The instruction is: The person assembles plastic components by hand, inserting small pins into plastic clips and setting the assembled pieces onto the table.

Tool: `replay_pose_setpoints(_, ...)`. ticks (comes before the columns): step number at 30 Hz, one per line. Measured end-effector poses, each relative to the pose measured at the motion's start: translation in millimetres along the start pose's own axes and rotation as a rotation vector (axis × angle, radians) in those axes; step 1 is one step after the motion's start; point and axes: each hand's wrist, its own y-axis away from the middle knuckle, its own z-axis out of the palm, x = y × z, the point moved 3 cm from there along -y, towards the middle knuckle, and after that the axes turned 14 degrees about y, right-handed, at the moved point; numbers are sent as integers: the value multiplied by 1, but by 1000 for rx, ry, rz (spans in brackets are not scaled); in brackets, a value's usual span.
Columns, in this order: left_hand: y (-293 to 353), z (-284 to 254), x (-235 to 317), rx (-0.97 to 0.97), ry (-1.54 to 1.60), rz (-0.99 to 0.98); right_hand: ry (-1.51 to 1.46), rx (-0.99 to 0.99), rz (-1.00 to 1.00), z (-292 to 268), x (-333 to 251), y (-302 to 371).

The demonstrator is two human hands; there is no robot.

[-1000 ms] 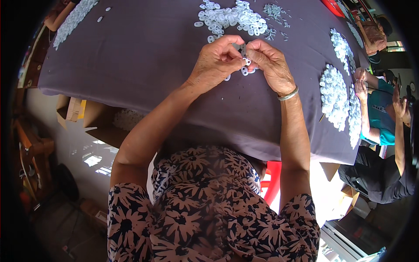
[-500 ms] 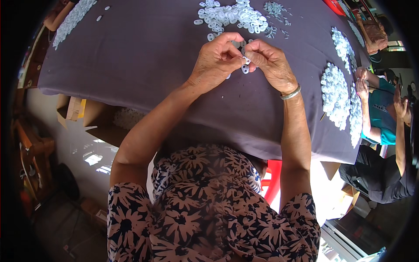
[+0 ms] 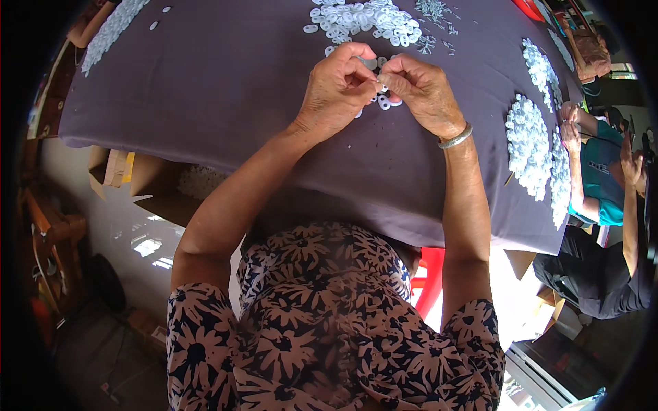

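My left hand [image 3: 337, 89] and my right hand [image 3: 426, 94] meet above the cloth-covered table, fingertips pinched together. Between them is a small white oval plastic piece [image 3: 384, 88], mostly covered by the fingers. Whether the right fingertips also hold something tiny, such as a screw, I cannot make out. Just below the fingers lie a few loose white ovals with dark holes [image 3: 384, 103]. Beyond my hands spreads a heap of white oval pieces [image 3: 363, 20], and to its right a scatter of small grey metal screws [image 3: 432, 10].
More heaps of white pieces lie at the right side [image 3: 528, 147] and far left [image 3: 113, 34] of the dark tablecloth [image 3: 205, 82]. Co-workers sit along the right edge, one in a teal shirt [image 3: 606, 171]. An open cardboard box [image 3: 161, 181] stands under the table's left front edge.
Both hands have shifted slightly away from me and stay pinched together. The white piece between them has turned and shows less now.
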Motion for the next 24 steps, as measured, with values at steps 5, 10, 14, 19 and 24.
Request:
replay_pose_setpoints(5, 0, -1, -2, -47, -58, -7, 50, -95, 21, -3, -4, -3)
replay_pose_setpoints(10, -4, -3, -4, -49, -31, 0, 6, -66, 36, -3, -5, -2)
replay_pose_setpoints(14, -4, -5, 0, -7, -16, 45, -38, 236, 41, -10, -8, 1)
replay_pose_setpoints(19, -6, -8, 0, 72, -41, 130, 48, 256, -95, -10, 9, 11)
replay_pose_setpoints(24, -8, -20, 1, 173, -142, 241, 152, -13, -113, 6, -12, 15)
